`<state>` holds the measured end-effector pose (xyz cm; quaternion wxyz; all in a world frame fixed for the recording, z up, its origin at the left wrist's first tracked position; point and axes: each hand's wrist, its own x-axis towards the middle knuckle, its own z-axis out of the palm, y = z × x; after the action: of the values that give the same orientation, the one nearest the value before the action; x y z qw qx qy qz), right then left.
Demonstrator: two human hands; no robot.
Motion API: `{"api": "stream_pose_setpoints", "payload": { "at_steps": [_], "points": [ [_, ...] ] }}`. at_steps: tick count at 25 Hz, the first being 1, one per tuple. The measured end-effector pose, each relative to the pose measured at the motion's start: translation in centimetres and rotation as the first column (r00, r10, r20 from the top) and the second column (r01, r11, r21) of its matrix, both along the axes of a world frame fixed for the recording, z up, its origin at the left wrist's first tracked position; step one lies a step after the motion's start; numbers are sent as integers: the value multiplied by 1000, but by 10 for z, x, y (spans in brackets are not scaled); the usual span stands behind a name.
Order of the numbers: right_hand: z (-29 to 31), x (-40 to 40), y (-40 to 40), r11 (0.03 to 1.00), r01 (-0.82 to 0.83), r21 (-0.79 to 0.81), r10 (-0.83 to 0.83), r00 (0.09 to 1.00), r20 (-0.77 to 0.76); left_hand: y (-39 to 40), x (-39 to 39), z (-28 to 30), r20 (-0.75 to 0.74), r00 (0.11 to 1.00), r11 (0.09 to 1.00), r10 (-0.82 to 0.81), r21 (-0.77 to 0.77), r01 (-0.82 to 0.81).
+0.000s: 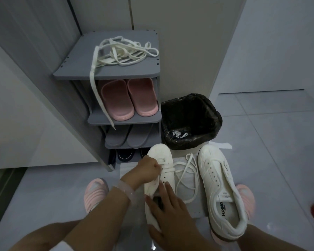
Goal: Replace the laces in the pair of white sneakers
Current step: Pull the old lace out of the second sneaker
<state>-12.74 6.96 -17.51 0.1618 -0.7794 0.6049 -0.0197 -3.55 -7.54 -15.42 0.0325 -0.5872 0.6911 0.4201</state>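
Lacing of the left-hand sneaker (160, 180) is the step in hand, judged from the lace (186, 176) that already crosses its front eyelets while the rear eyelets stand bare. This sneaker lies on the floor directly in front of the grey shoe rack (116, 69), toe toward the rack. The left hand (149, 166) has its fingers curled at the eyelet rows, apparently pinching the lace; the exact contact is too small to confirm. The right hand (168, 208) rests with fingers extended over the sneaker's heel opening, steadying it, with nothing clasped. Loose lace trails to the right, away from the rack, toward the second sneaker (223, 189), which shows empty eyelets. A separate bundle of laces (123, 51) sits on the rack's top shelf. The next move probably calls for feeding the lace tip through the next free eyelet and drawing it snug while the sneaker is held against sliding.
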Motion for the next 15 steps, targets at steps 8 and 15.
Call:
{"api": "stream_pose_setpoints", "payload": {
  "at_steps": [8,15],
  "points": [
    [-2,4,2,1000,13,23,-14,997,73,5,22,22,-348,768,835,537,350,-425],
    [1,6,5,996,48,80,-55,994,89,23,12,2,-348,925,980,154,-68,-189]
  ]
}}
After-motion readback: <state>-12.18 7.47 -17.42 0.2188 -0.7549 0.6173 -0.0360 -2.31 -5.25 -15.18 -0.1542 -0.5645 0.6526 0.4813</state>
